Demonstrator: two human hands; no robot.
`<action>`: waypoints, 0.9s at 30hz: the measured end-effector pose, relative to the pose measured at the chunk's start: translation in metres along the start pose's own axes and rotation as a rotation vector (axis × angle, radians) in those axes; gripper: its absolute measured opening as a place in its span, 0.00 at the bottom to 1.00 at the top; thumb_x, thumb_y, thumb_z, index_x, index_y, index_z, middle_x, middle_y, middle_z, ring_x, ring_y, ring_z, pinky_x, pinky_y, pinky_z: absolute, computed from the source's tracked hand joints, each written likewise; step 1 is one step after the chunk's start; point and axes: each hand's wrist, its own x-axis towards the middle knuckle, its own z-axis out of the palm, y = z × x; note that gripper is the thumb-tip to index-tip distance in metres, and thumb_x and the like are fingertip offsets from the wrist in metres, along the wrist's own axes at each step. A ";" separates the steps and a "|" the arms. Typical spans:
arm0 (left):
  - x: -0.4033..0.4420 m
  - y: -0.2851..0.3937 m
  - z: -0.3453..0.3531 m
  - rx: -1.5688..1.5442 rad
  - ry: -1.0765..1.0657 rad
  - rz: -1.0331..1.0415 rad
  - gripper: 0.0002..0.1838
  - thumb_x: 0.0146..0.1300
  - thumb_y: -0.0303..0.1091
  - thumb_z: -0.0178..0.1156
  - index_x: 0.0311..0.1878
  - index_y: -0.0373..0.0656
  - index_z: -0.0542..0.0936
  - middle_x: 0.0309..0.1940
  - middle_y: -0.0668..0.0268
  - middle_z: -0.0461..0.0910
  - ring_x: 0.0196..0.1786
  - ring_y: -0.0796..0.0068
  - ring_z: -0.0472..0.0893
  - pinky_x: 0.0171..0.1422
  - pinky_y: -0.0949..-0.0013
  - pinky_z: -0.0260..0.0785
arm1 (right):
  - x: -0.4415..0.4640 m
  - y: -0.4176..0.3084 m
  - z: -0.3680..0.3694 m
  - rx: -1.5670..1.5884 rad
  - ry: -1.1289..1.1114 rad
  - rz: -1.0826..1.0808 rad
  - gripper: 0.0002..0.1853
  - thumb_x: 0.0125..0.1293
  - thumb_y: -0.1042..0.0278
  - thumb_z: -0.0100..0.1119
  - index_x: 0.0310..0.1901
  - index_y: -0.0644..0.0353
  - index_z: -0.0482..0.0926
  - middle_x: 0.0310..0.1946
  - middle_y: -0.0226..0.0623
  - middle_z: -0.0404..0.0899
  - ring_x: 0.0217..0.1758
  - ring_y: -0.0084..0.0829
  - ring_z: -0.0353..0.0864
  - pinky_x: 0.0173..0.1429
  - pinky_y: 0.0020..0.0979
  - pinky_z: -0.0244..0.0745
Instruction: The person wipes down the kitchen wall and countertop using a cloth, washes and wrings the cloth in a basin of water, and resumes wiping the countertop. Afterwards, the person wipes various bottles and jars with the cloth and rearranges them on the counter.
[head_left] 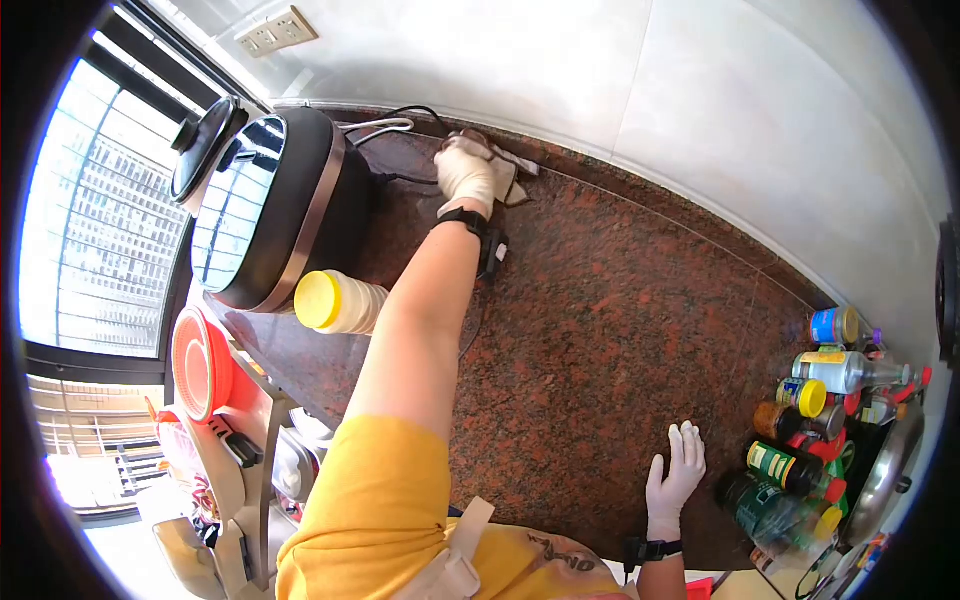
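Note:
My left hand (466, 174), in a pale glove, reaches far across the speckled red-brown countertop (600, 330) to the back edge by the wall. Its fingers are closed on a bunched brown-and-beige cloth (509, 184) that lies against the counter; motion blurs the fingertips. My right hand (677, 472), gloved in white, is at the near right over the counter, its fingers stretched out and holding nothing. Black straps circle both wrists.
Left of my arm stand a black rice cooker (345, 190) and a yellow-lidded container (320, 300), with cords behind. A red basket (200, 365) sits by the window. Several bottles and jars (775, 465) crowd the right end, beside a metal lid (888, 475).

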 end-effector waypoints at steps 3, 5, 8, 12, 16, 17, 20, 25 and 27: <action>-0.014 0.015 0.016 -0.134 0.076 0.016 0.16 0.68 0.39 0.56 0.54 0.41 0.77 0.43 0.48 0.82 0.45 0.44 0.84 0.55 0.55 0.78 | 0.000 0.001 0.000 -0.008 -0.001 0.004 0.28 0.62 0.63 0.56 0.64 0.61 0.75 0.66 0.50 0.72 0.69 0.57 0.69 0.71 0.56 0.62; -0.030 0.009 0.005 -0.125 -0.107 0.181 0.22 0.64 0.43 0.63 0.55 0.41 0.76 0.53 0.49 0.77 0.48 0.46 0.82 0.54 0.52 0.78 | 0.002 0.000 0.000 -0.005 -0.002 -0.002 0.27 0.63 0.62 0.56 0.64 0.61 0.75 0.66 0.50 0.72 0.69 0.58 0.69 0.71 0.56 0.62; -0.054 0.007 -0.011 0.475 -0.127 0.759 0.16 0.57 0.50 0.70 0.44 0.53 0.85 0.54 0.55 0.75 0.49 0.52 0.79 0.51 0.53 0.79 | 0.005 -0.007 -0.003 -0.023 -0.034 0.039 0.27 0.64 0.61 0.55 0.64 0.62 0.74 0.66 0.51 0.71 0.70 0.58 0.68 0.72 0.56 0.62; -0.110 0.012 0.007 0.411 -0.424 1.270 0.13 0.54 0.41 0.68 0.42 0.49 0.87 0.46 0.54 0.83 0.52 0.50 0.82 0.55 0.55 0.78 | 0.007 -0.006 0.000 -0.050 -0.053 0.041 0.28 0.65 0.60 0.54 0.65 0.65 0.73 0.67 0.55 0.70 0.71 0.58 0.67 0.73 0.56 0.61; -0.089 0.033 0.006 0.055 -0.360 0.918 0.09 0.58 0.33 0.60 0.29 0.40 0.85 0.30 0.51 0.84 0.36 0.46 0.83 0.46 0.56 0.78 | 0.003 -0.006 0.000 -0.087 -0.036 0.034 0.28 0.64 0.62 0.55 0.65 0.64 0.73 0.67 0.53 0.70 0.70 0.59 0.67 0.72 0.56 0.62; -0.074 0.014 0.021 -0.255 0.023 0.904 0.11 0.58 0.30 0.58 0.22 0.41 0.84 0.22 0.52 0.83 0.28 0.45 0.82 0.39 0.54 0.78 | 0.003 -0.006 -0.001 -0.073 -0.025 0.030 0.28 0.63 0.63 0.55 0.65 0.63 0.73 0.67 0.52 0.71 0.70 0.59 0.68 0.72 0.56 0.63; -0.007 -0.010 0.018 -0.574 0.119 0.561 0.17 0.62 0.20 0.55 0.54 0.35 0.79 0.42 0.50 0.83 0.39 0.57 0.84 0.42 0.59 0.78 | 0.006 -0.005 -0.003 -0.024 -0.013 0.033 0.29 0.61 0.64 0.56 0.65 0.62 0.74 0.65 0.51 0.71 0.69 0.59 0.68 0.71 0.56 0.63; -0.024 0.014 0.033 -0.466 -0.250 0.250 0.21 0.76 0.38 0.52 0.64 0.33 0.73 0.37 0.54 0.84 0.40 0.65 0.84 0.45 0.68 0.78 | 0.008 -0.003 -0.006 0.007 -0.001 0.047 0.29 0.58 0.64 0.58 0.63 0.62 0.75 0.63 0.51 0.73 0.67 0.58 0.70 0.71 0.56 0.65; -0.054 0.024 0.068 -0.067 -0.045 0.198 0.32 0.81 0.51 0.28 0.66 0.29 0.65 0.52 0.42 0.79 0.52 0.47 0.82 0.63 0.54 0.73 | 0.008 -0.001 -0.008 0.017 0.004 0.026 0.29 0.57 0.65 0.58 0.62 0.62 0.75 0.62 0.51 0.73 0.66 0.58 0.70 0.70 0.55 0.65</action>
